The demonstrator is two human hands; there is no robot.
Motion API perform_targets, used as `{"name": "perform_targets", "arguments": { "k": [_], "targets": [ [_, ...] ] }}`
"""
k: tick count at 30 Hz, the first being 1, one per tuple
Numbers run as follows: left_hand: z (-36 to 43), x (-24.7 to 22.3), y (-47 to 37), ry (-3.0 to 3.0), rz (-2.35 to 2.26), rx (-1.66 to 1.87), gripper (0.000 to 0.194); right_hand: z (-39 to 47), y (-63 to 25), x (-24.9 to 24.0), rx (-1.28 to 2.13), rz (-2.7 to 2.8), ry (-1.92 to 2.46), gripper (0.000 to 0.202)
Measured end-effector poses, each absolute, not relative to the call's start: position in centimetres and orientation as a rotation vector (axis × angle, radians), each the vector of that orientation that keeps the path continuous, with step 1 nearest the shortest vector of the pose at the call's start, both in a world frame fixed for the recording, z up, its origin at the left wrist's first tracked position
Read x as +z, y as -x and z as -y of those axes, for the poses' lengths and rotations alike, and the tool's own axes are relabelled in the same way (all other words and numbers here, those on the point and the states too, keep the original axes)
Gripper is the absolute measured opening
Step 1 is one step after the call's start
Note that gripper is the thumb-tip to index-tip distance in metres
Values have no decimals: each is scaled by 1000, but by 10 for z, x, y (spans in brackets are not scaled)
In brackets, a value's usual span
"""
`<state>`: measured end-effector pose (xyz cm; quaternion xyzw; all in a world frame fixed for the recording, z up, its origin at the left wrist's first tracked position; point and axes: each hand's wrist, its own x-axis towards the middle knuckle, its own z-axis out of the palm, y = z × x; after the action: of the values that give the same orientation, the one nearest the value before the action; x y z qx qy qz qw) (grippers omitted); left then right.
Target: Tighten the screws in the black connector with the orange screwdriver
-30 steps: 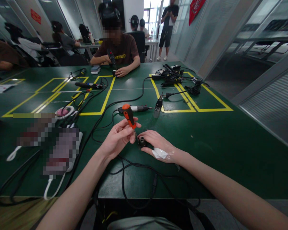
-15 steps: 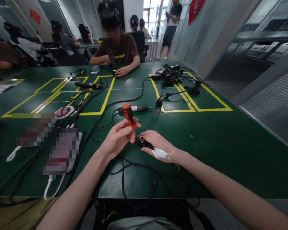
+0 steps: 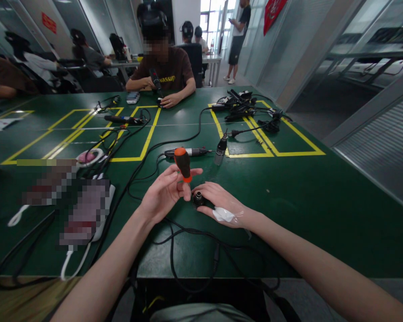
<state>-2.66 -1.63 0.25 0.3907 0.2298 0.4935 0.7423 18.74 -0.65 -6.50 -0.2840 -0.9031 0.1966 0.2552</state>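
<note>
My left hand (image 3: 163, 192) holds a screwdriver (image 3: 183, 165) with an orange and black handle. The handle points up and its lower end is hidden behind my fingers. Against the green table, my right hand (image 3: 221, 201) has its fingers and thumb around a small black cylindrical part (image 3: 198, 199) with a metal tip pointing up. White tape lies across the back of that hand. Just beyond both hands, a slim corded electric screwdriver (image 3: 190, 152) lies on its side. Beside it stands a black-topped part with a clear lower body (image 3: 220, 150), its metal tip upward.
Black cables (image 3: 195, 232) loop over the table near my body. Two blurred phones (image 3: 87, 210) with white cords lie at left. A heap of black tools and cords (image 3: 240, 105) sits at the far right. Across the table a person (image 3: 168, 67) works with a power tool.
The screwdriver in my left hand has become more upright and shifted slightly right and down, and the fingers have spread a little. My right hand stays around the black part.
</note>
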Motion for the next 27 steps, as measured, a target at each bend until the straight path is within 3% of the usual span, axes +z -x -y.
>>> {"name": "perform_targets", "arguments": {
  "k": [17,27],
  "targets": [
    [16,1,26,-881,-526,1077,32,7,-188,-64,570,2446,774,25],
    [17,1,25,-893,-560,1081,29,7,-188,-64,537,2463,779,24]
  ]
}}
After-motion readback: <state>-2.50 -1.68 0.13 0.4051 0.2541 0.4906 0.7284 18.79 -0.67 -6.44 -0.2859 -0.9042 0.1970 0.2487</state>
